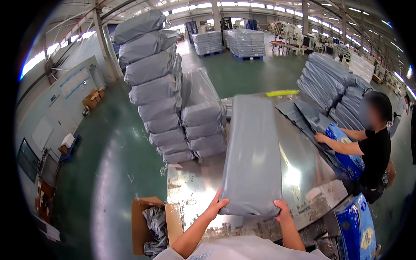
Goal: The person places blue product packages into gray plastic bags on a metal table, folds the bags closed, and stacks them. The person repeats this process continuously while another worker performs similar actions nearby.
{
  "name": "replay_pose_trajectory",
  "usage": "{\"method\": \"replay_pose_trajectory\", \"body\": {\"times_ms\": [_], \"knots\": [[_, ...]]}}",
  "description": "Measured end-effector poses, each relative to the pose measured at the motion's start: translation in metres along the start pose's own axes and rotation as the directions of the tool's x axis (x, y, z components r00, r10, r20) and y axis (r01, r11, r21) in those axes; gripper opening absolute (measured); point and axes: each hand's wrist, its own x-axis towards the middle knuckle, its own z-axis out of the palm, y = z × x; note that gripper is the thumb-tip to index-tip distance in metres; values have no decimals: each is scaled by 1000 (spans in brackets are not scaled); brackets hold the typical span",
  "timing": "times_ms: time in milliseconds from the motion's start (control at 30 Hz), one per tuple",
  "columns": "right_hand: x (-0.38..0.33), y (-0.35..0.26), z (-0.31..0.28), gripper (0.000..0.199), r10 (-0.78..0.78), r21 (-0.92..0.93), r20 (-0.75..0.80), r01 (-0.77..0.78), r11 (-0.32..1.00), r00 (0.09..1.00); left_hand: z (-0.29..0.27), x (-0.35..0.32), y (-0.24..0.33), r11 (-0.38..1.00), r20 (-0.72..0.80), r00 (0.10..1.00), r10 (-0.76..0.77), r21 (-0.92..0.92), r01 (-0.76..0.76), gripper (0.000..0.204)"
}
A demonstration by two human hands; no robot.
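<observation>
The left hand gripped the near left corner of a long grey bag, its thumb over the upper surface and its fingers along the side, partly hidden beneath. The right hand held the near right corner in the same way, thumb on the front edge, fingers curled round the side; how far they reached underneath could not be told. Both hands were open only as wide as the corner they had hold of. The bag stretched away from the person over the middle of the metal table, smooth and closed-looking at its near end; whether that end touched the tabletop could not be told. To its left rose a tall stack of similar filled grey bags, with a shorter stack just beside it. A yellow-green strip lay at the table's far edge. On the right, a co-worker in black had both arms out over a blue pack beside loose grey sheeting, and more filled grey bags were heaped in a pile beyond. Another blue pack stood at the lower right. Near the left forearm, an open carton held crumpled grey plastic.
</observation>
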Motion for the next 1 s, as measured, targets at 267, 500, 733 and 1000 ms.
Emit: {"method": "replay_pose_trajectory", "body": {"times_ms": [267,500,733,1000], "knots": [[264,-100,144,57,-24,-175,287,77,981,958,-74,158,169,901,-305,879,368,-118,-418,71],[465,-66,189,56,-7,-304,412,144,942,911,-148,261,177,888,-679,612,405,133,-441,54],[470,87,19,36,45,-503,199,62,862,979,-175,247,-134,617,-424,719,550,787,-7,38],[669,132,-194,30,-337,-786,-201,54,615,920,-137,248,-209,91,-445,841,307,894,439,60]]}}
